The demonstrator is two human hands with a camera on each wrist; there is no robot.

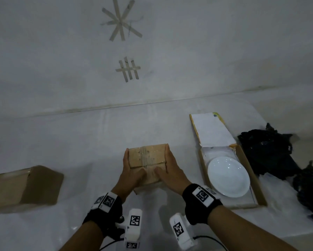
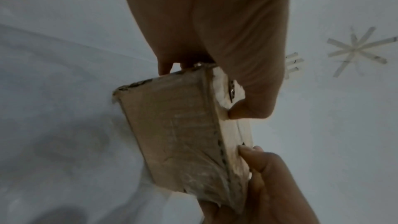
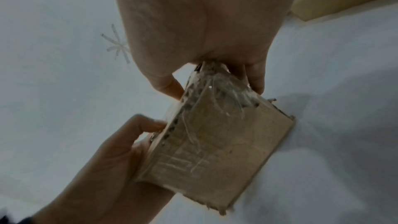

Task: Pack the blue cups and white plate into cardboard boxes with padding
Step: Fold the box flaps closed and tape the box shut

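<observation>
Both my hands hold a small taped cardboard box (image 1: 146,158) just above the white table, in the middle. My left hand (image 1: 132,171) grips its left side and my right hand (image 1: 168,169) its right side, with both thumbs on the closed top flaps. In the left wrist view, white padding (image 2: 224,91) shows through a gap under my left thumb on the box (image 2: 178,125). The right wrist view shows tape across the box (image 3: 215,142). The white plate (image 1: 228,178) lies in an open flat cardboard box (image 1: 259,183) on the right. No blue cup is visible.
A second closed cardboard box (image 1: 25,185) sits at the left. Crumpled black plastic (image 1: 271,153) lies right of the flat box, whose white-lined lid (image 1: 211,129) is folded back. Tape marks (image 1: 128,69) are on the wall behind. The table's front right edge (image 1: 297,234) is close.
</observation>
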